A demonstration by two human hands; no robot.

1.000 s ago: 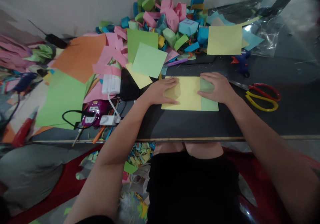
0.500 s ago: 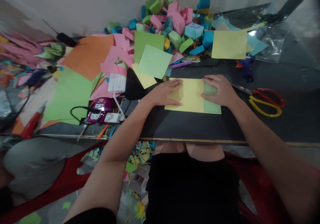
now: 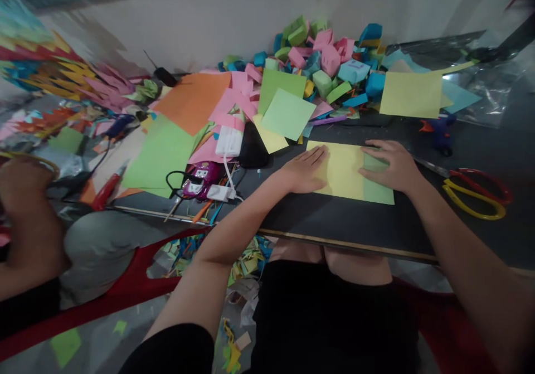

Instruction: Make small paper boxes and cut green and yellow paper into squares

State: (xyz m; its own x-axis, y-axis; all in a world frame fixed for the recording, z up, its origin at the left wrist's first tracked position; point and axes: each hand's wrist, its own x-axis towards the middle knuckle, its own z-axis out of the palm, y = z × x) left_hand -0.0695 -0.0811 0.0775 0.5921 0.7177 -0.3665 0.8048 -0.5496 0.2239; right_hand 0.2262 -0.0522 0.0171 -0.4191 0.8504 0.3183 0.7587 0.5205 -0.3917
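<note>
A yellow sheet of paper lies flat on the dark table in front of me, with a pale green sheet showing at its right end. My left hand rests flat on the yellow sheet's left part, fingers stretched out. Over the green end, my right hand has its thumb and fingers apart, touching the paper near where yellow meets green. To the right of that hand lie scissors with one red and one yellow handle.
Folded paper pieces are heaped at the back. A blue glue gun stands behind the scissors. Left are coloured sheets, a purple power socket and a white adapter with cables. A co-worker's arm is at far left.
The view has turned left, so the table appears shifted right and a co-worker's arm shows. My left hand's fingers lie flatter and closer together on the yellow sheet. The right hand stays at the green end.
</note>
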